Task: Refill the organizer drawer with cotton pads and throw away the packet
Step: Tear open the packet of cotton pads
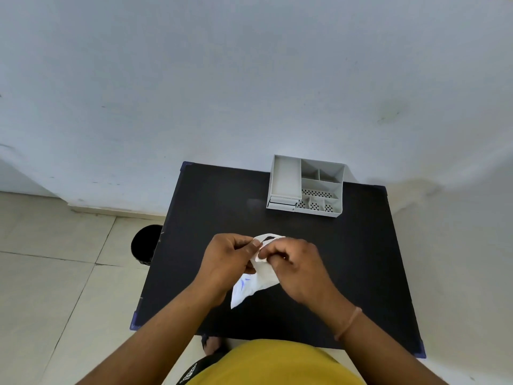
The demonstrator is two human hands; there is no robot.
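**Packet pinched at its mouth, drawer not yet filled**

A white packet [256,276] of cotton pads is held above the black table [361,259], between both hands. It is judged to be light, soft and crinkly, a thin film that gives way under any squeeze and may slip if gripped on its flat faces. The best hold is taken to be at the top edge, where the film can be pulled apart, while the limp lower end hangs down toward the body.

The left hand [227,262] is closed, with its fingertips pinched on the packet's upper left edge. The right hand [294,265] is likewise curled shut, and the upper right edge is nipped between its fingers. A small dark gap is seen at the packet's mouth between the two grips.

The grey organizer [306,186] is set well beyond the right hand, at the table's far edge. A dark bin [145,244] is placed on the floor beyond the left hand.
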